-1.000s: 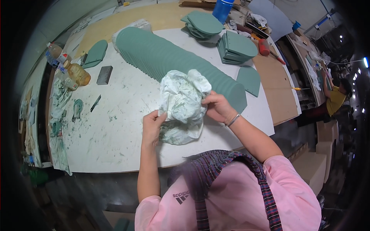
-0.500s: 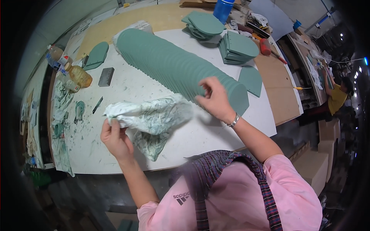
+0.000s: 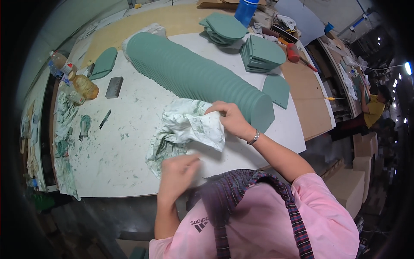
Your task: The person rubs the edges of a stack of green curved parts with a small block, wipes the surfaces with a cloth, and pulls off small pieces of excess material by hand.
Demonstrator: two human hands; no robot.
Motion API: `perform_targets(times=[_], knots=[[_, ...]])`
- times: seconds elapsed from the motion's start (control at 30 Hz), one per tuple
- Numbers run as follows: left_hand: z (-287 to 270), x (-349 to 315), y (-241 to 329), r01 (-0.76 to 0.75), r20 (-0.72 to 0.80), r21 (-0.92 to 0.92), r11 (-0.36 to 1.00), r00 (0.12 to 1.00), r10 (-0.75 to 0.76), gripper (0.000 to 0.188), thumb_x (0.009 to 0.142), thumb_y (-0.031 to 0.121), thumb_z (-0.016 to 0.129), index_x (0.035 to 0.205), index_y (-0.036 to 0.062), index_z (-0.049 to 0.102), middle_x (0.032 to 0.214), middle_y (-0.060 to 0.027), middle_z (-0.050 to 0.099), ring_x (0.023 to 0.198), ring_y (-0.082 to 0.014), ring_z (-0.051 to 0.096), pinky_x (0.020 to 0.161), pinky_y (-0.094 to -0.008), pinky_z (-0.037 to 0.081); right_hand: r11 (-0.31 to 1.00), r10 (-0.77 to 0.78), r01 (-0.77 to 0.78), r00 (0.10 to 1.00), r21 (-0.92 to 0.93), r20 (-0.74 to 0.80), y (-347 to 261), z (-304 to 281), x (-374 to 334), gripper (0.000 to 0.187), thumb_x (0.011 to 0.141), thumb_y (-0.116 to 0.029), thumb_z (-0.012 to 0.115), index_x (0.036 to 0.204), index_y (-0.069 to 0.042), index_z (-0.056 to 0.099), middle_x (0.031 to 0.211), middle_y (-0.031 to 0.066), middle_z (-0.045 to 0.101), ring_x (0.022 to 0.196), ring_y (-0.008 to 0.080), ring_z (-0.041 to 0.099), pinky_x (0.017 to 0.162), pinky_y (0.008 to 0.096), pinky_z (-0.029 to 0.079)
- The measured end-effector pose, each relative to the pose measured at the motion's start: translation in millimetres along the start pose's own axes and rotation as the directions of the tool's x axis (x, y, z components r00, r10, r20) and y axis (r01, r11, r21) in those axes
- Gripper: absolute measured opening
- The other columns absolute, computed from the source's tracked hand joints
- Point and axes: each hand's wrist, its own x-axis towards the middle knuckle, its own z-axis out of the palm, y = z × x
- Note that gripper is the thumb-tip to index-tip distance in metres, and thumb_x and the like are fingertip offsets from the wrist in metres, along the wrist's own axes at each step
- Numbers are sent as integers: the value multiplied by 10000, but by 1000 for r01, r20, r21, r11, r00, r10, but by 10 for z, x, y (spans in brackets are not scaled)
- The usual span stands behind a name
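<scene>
A white rag (image 3: 196, 125) with green stains hangs crumpled over the near middle of the table. My right hand (image 3: 232, 120) pinches its right end between thumb and fingers. Close to the rag's lower edge is my left hand (image 3: 179, 170), smeared by motion; whether its fingers touch the cloth I cannot tell. Just behind the rag runs a long overlapping row of green rounded panels (image 3: 194, 73), slanting from the far left to the near right.
Small stacks of green panels (image 3: 263, 54) stand at the back right beside a blue bottle (image 3: 246, 13) and a red mallet (image 3: 293, 52). On the left are a grey block (image 3: 114, 87), a knife (image 3: 105, 119) and bottles (image 3: 85, 86). A person in yellow (image 3: 374, 113) works far right.
The left hand has let go of the rag's left end and moved right, toward my body. My right hand has taken hold of the rag, which is now bunched further right.
</scene>
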Motion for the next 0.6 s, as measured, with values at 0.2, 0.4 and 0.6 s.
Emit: perform_targets(times=[0.2, 0.4, 0.6], knots=[[-258, 401, 280, -205, -369, 382, 901, 860, 353, 782, 705, 219, 784, 1400, -9, 507, 1441, -242, 492, 1304, -384, 491, 1086, -451, 386, 965, -65, 22, 986, 262, 156, -24, 34, -64, 150, 844, 4, 640, 973, 23, 716, 946, 38, 670, 870, 117, 599, 785, 258, 472], [322, 539, -121, 160, 17, -596, 787, 982, -188, 1028, 700, 189, 816, 1537, -3, 252, 1419, -174, 491, 1247, -267, 521, 1068, -371, 399, 739, 94, -257, 955, 623, 283, -147, 120, -214, 179, 828, 2, 638, 985, 45, 712, 941, 63, 702, 828, 99, 634, 767, 242, 506], [422, 616, -369, 118, -64, -768, 629, 964, -258, 491, 825, -28, 611, 1313, -33, 554, 1105, -60, 663, 995, -146, 634, 912, -288, 497, 936, 119, -79, 988, 342, -96, -296, -363, -261, 254, 840, 14, 575, 1065, 28, 692, 1003, 97, 724, 907, 148, 674, 833, 278, 529]])
